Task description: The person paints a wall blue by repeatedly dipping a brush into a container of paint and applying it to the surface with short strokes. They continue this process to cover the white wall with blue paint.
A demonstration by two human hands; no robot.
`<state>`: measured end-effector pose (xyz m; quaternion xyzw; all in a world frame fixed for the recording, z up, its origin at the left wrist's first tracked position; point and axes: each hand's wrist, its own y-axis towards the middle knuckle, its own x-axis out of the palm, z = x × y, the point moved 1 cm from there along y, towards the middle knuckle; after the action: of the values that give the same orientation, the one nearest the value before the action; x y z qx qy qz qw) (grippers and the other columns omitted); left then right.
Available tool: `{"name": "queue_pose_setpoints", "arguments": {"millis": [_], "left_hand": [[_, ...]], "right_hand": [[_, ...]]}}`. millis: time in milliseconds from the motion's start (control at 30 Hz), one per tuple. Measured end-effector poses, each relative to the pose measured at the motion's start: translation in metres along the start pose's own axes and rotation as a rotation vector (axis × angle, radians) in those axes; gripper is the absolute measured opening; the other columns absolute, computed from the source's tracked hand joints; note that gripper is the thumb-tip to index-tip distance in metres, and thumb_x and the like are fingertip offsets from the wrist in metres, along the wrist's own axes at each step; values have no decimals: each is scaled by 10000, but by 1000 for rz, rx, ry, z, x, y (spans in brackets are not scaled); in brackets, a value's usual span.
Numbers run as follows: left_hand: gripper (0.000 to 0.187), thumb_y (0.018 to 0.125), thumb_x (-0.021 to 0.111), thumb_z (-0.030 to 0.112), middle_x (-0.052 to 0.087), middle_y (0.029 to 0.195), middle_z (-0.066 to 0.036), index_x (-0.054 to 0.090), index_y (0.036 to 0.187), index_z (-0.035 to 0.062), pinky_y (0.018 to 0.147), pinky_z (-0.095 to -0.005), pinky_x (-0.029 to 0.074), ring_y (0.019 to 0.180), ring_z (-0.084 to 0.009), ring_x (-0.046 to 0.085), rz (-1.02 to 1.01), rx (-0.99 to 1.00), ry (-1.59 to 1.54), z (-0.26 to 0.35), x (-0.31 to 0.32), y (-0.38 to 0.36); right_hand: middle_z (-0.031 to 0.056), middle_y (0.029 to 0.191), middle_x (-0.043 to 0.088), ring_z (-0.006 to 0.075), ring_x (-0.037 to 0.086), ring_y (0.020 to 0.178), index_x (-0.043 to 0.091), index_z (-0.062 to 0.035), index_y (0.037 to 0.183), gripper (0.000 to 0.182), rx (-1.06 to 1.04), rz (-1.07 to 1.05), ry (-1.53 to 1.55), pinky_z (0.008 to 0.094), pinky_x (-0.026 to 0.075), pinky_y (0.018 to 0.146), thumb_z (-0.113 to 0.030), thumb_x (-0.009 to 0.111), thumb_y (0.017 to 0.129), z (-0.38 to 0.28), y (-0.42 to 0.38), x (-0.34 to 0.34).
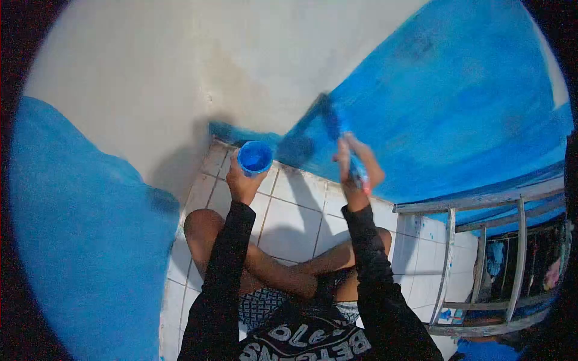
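Observation:
My left hand (245,180) is wrapped round a cup of blue paint (254,157), held upright with its mouth facing up. In my right hand (359,161) is a paintbrush (335,123), gripped by the handle and slightly blurred. Its bristles are right at the wall (265,54), along the slanting border between blue paint (445,102) and the bare off-white surface. A thin strip of blue also runs low on the wall, just beyond the cup. My palm and fingers hide part of the brush handle.
White floor tiles (292,210) lie under my crossed legs (283,265). To the right, a worn wooden ladder (451,265) leans close by, with dark clutter behind its rungs. Another partly blue wall (90,240) stands on my left.

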<state>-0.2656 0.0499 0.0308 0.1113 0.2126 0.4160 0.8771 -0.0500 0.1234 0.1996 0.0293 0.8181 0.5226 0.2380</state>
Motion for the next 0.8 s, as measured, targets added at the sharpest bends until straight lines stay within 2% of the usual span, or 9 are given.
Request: {"name": "queue_pose_setpoints", "arguments": {"millis": [167,233,267,433,500,567,667,767,800], "left_hand": [[766,598,900,242,665,1082,-157,509,1231,60,863,-396,521,1000,-309,660,20,21,17,-3,2,0],[765,603,898,245,664,1086,-155,505,1234,62,864,-399,520,1002,-307,659,16,29,15,-3,3,0],[762,609,896,245,662,1090,-152,501,1236,65,864,-403,519,1003,-307,657,11,15,1,-3,4,1],[758,615,889,243,657,1097,-146,494,1240,75,860,-414,518,1001,-308,653,-6,-52,36,-2,2,3],[759,604,890,249,658,1092,-146,499,1233,79,854,-415,518,1001,-314,652,-16,-31,22,-10,3,0],[761,599,890,251,658,1090,-146,501,1230,80,854,-415,517,1006,-314,651,0,-21,25,-4,-1,1],[762,595,891,256,659,1089,-147,502,1227,82,854,-415,517,1012,-316,649,1,-29,28,1,-5,2],[765,594,894,260,660,1088,-151,502,1226,80,856,-414,517,1012,-318,650,-1,-76,38,-9,-1,3],[768,592,897,261,660,1087,-153,501,1224,77,857,-414,517,1010,-319,652,3,-110,52,-14,1,1]], "right_hand": [[138,816,688,175,648,596,622,50,1105,225,134,291,102,322,540,608,-33,639,897,-36,32,-27],[142,810,685,176,652,624,592,39,1157,271,51,276,89,324,542,636,-40,633,900,-28,30,-20],[137,810,689,172,658,665,626,27,1085,218,-52,294,-75,328,540,646,-54,657,886,-18,28,-8],[170,833,683,268,687,705,668,-3,923,169,-155,79,-119,317,543,650,29,733,770,20,-49,44],[152,934,665,269,667,846,633,-26,1170,419,-32,-117,-58,351,531,724,12,680,755,14,-80,57],[160,899,685,304,687,808,674,-3,990,223,48,-274,-50,348,535,684,18,714,771,28,-115,66],[166,869,689,274,697,776,672,5,1017,216,100,-324,-25,343,537,676,4,697,803,14,-120,61],[156,814,689,228,693,709,669,8,1049,212,199,-146,15,332,540,664,-25,683,839,-3,-97,45],[138,764,683,179,671,648,657,9,1068,217,-26,45,-84,309,537,622,-43,676,858,-7,-75,41]]}}
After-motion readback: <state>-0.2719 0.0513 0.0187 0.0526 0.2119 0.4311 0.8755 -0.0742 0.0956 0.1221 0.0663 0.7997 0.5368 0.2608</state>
